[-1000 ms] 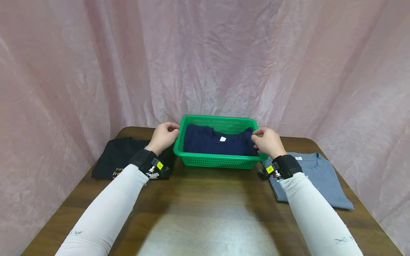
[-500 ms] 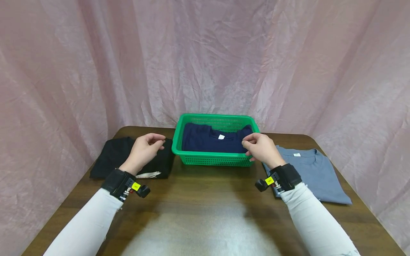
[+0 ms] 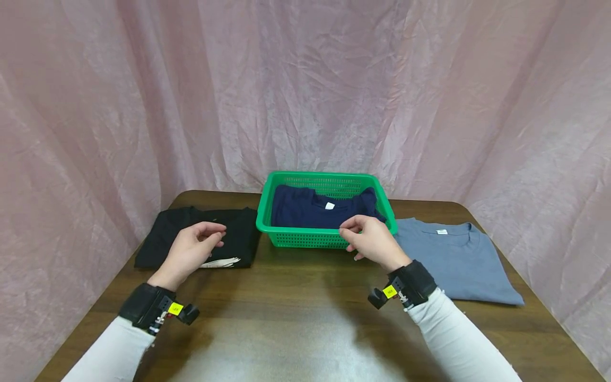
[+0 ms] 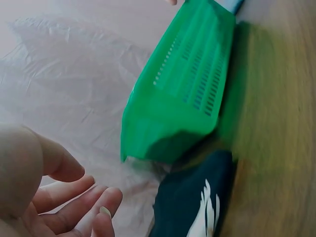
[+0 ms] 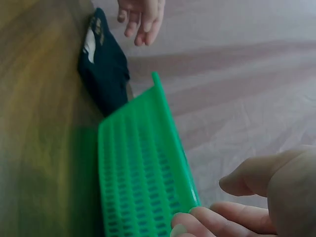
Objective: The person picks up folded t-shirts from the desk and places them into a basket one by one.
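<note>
A navy folded T-shirt (image 3: 305,209) with a white neck label lies inside the green plastic basket (image 3: 305,237) at the back of the table. My left hand (image 3: 191,249) hovers above the black folded T-shirt (image 3: 162,239), its fingers loosely bent and nothing between them. In front of the basket's near right corner is my right hand (image 3: 369,240), thumb and fingers apart and holding nothing. The right wrist view has its fingers (image 5: 217,224) beside the basket rim (image 5: 175,133); whether they touch it I cannot tell.
To the right of the basket a grey-blue folded T-shirt (image 3: 458,260) lies on the brown wooden table (image 3: 286,318). A pink curtain (image 3: 305,90) hangs close behind the table's far edge.
Both hands have drawn back from the basket's sides toward the person, the left one also leftward over the black T-shirt. The basket and navy T-shirt stay in place.
</note>
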A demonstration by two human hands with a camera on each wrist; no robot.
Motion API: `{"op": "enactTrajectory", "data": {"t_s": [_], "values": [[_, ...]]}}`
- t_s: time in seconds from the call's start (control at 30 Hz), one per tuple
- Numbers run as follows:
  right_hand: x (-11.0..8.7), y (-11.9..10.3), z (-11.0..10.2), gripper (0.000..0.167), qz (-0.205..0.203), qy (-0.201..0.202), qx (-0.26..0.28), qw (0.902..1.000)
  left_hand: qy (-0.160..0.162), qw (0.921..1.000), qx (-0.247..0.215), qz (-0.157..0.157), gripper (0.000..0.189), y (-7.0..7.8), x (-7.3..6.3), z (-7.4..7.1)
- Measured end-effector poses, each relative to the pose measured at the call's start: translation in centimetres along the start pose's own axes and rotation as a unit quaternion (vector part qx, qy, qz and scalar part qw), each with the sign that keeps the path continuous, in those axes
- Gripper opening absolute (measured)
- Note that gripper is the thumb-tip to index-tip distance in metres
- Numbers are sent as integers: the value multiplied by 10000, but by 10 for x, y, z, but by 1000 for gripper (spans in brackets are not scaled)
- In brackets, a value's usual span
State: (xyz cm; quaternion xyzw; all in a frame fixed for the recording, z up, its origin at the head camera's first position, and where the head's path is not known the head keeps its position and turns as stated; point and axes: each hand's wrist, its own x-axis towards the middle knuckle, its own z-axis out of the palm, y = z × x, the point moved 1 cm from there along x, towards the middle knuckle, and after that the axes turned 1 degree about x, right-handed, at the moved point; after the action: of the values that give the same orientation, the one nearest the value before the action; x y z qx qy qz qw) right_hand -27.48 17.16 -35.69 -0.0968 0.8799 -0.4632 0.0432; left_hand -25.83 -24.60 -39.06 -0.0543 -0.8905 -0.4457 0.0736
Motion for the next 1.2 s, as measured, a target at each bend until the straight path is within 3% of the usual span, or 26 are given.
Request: {"op": "enactTrajectory", "data": {"t_s": [0.37, 0.73, 1.0, 1.2], "values": [[-6, -6, 41, 17, 11, -427, -117, 9990, 114, 9988, 133, -464, 39, -37, -19, -23], [2, 4, 92, 19, 69, -992, 142, 9949, 286, 9958, 230, -834, 47, -69, -24, -55], [10, 0, 130, 25, 51, -1191, 390, 9921, 790, 9885, 1123, -632, 43, -88, -18, -82], [15, -7, 154, 28, 240, -1034, 855, 9907, 1186, 9781, 1358, -1036, 54, -101, -14, -95]]}}
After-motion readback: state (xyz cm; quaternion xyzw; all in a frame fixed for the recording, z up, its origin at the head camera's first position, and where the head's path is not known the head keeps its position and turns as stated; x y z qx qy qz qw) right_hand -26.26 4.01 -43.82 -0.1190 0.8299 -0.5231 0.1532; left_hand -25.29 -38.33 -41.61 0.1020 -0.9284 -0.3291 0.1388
